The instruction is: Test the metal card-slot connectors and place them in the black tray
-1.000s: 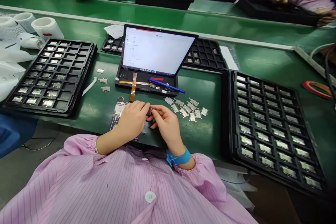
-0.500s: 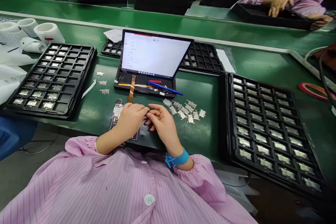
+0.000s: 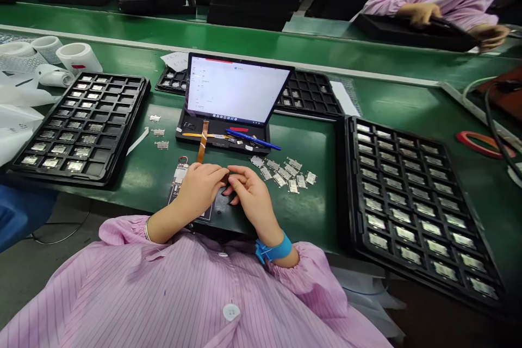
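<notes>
My left hand [image 3: 200, 187] and my right hand [image 3: 249, 193] meet fingertip to fingertip over a dark circuit board [image 3: 179, 181] on a black fixture [image 3: 222, 212] at the table's near edge. Both hands are curled in a pinch on a small part between them that is too small to name. An orange flex cable [image 3: 202, 141] runs from the board up to a tablet [image 3: 236, 88] with a lit white screen. Several small metal parts [image 3: 285, 171] lie loose just right of my right hand. A blue strap is on my right wrist.
A black tray [image 3: 81, 125] of metal parts lies at the left, a larger one [image 3: 411, 196] at the right, another [image 3: 312, 95] behind the tablet. A blue pen [image 3: 253, 140] rests on the tablet base. White rolls [image 3: 77, 57] stand far left. Another person's hands [image 3: 420, 13] work across the belt.
The view has shifted slightly. My hands stay together over the board, with only small finger movements.
</notes>
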Demonstrator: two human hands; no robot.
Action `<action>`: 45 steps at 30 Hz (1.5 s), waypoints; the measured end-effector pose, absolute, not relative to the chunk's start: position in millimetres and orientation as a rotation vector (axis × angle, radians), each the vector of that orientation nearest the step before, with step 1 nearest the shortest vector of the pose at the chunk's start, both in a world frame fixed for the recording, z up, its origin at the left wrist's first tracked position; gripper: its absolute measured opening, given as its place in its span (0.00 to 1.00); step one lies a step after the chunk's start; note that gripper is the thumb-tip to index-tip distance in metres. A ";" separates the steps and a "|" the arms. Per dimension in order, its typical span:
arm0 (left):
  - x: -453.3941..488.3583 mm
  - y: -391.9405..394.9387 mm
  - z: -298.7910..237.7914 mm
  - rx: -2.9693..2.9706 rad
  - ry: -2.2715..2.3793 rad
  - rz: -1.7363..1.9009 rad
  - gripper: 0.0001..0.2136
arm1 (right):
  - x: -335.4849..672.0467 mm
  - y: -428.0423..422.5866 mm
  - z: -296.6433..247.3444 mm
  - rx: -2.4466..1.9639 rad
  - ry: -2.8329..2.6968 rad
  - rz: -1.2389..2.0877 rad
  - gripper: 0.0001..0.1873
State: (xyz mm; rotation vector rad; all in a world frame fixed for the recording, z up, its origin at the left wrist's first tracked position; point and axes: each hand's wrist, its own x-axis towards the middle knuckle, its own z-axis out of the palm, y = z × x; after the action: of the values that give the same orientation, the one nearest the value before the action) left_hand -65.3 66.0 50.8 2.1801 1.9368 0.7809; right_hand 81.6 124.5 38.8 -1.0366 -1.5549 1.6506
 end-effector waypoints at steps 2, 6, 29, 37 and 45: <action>-65.0 65.7 50.3 2.175 1.932 0.789 0.10 | 81.2 124.3 38.4 -1.042 -1.553 1.642 0.21; -63.6 65.2 48.8 2.169 1.937 0.802 0.10 | 81.0 124.0 38.3 -1.042 -1.559 1.637 0.20; -62.5 65.1 47.5 2.156 1.933 0.777 0.11 | 82.0 122.3 39.2 -1.044 -1.594 1.609 0.19; -62.3 64.0 47.4 2.161 1.938 0.768 0.12 | 82.5 121.8 39.5 -1.047 -1.615 1.598 0.19; -62.1 63.2 49.2 2.153 1.939 0.766 0.12 | 82.8 122.0 37.9 -1.051 -1.624 1.595 0.18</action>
State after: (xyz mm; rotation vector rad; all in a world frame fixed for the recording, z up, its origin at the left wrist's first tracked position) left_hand -62.1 63.2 49.2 2.1533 1.9391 0.7656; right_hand 82.8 122.0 37.9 -1.0506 -1.6241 1.5946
